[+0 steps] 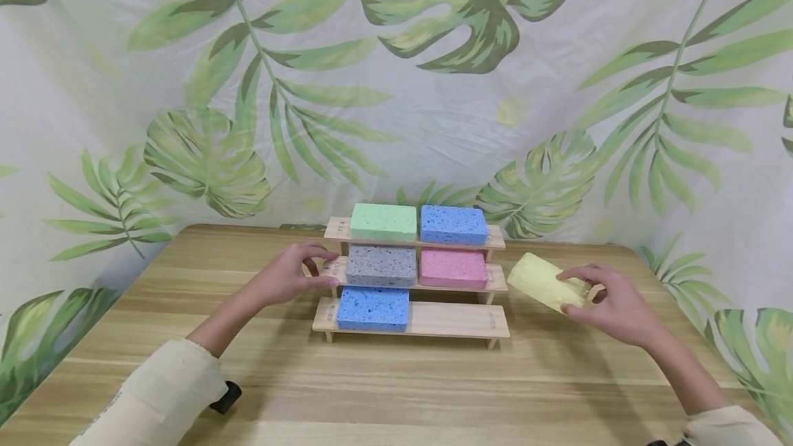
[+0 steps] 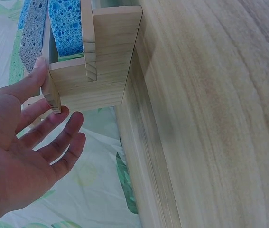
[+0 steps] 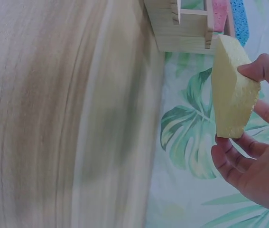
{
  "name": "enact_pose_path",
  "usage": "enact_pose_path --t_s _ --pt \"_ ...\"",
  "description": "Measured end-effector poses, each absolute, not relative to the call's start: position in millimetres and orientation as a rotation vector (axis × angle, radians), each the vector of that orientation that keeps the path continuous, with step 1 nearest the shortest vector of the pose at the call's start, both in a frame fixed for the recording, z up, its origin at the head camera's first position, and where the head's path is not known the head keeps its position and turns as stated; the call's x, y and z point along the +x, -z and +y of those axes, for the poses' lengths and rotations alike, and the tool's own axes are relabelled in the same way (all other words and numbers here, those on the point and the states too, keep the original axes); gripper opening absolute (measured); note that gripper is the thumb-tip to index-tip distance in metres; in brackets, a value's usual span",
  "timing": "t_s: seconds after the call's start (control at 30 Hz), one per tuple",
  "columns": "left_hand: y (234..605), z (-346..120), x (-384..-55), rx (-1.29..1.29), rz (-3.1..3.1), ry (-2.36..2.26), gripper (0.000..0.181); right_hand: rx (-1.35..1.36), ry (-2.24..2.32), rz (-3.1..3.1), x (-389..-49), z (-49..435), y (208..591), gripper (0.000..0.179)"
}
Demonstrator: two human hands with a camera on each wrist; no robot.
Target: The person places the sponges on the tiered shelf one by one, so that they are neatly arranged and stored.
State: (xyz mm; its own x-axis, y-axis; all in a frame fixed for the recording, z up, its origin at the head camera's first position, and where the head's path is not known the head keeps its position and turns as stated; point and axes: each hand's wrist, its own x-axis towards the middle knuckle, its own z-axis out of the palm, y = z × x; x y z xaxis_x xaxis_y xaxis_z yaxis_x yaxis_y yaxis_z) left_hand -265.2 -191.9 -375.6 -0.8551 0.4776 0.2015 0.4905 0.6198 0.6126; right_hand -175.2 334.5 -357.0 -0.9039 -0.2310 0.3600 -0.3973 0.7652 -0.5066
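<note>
A pale yellow sponge (image 1: 546, 282) is held in my right hand (image 1: 619, 303), pinched between thumb and fingers beside the rack's right end. In the right wrist view the sponge (image 3: 234, 90) is off the table and tilted. My left hand (image 1: 288, 274) grips the left end of the middle tier of a three-tier wooden rack (image 1: 458, 320), thumb on one face and fingers at the other. On the top tier lie a green sponge (image 1: 384, 222) and a blue sponge (image 1: 453, 225). A grey sponge (image 1: 381, 266) and a pink sponge (image 1: 453, 268) occupy the middle. Another blue sponge (image 1: 373, 309) sits at the bottom tier's left.
The rack stands on a wood-grain table (image 1: 396, 391), towards its back edge. Behind hangs a pale curtain (image 1: 434, 122) with a green leaf print. Right of the blue sponge, bare wood shows on the bottom tier.
</note>
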Motion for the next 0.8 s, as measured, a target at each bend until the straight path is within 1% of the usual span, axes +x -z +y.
enact_pose_path --t_s 0.23,0.5,0.8 --pt "375 -192 -265 -0.838 -2.812 1.074 0.050 0.603 -0.860 -2.644 -168 333 351 0.041" --pt "374 -192 -264 -0.848 -2.807 1.072 0.050 0.804 -0.865 -2.597 -163 321 346 0.050" --pt "375 -192 -264 -0.852 -2.807 1.080 0.049 1.044 -0.944 -2.497 -163 309 351 0.058"
